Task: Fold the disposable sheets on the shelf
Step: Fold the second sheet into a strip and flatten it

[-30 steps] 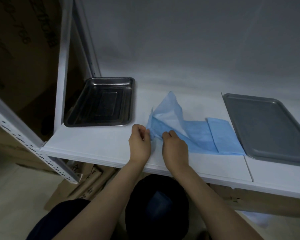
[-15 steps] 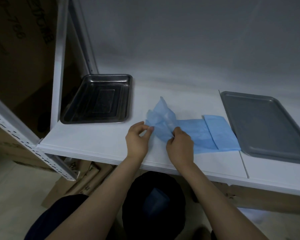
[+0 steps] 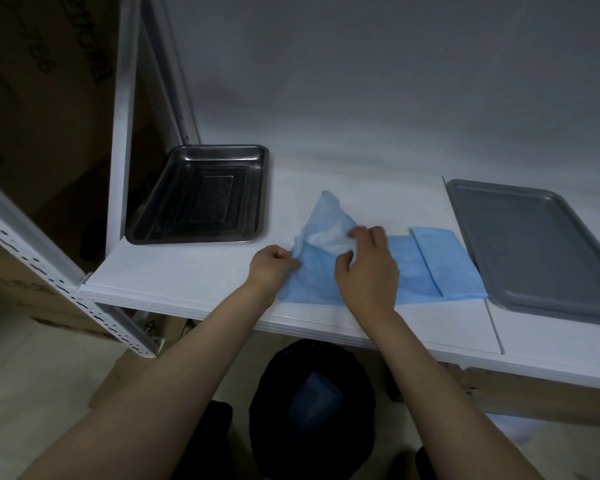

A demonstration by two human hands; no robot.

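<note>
On shelf (image 3: 194, 282): two trays (image 3: 201, 195), two sheets (image 3: 440, 261).

Bare forearms, no sleeves; dark trousers (image 3: 208, 441) below.

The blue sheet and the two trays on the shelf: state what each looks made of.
Blue sheet: thin non-woven or paper-like disposable fabric, matte; it crumples and stands in soft peaks, with a whitish underside showing.
Left tray: likely stainless steel, glossy, with dark mirror-like reflections.
Right tray: flat grey, matte; plastic or coated metal, cannot tell which.
</note>
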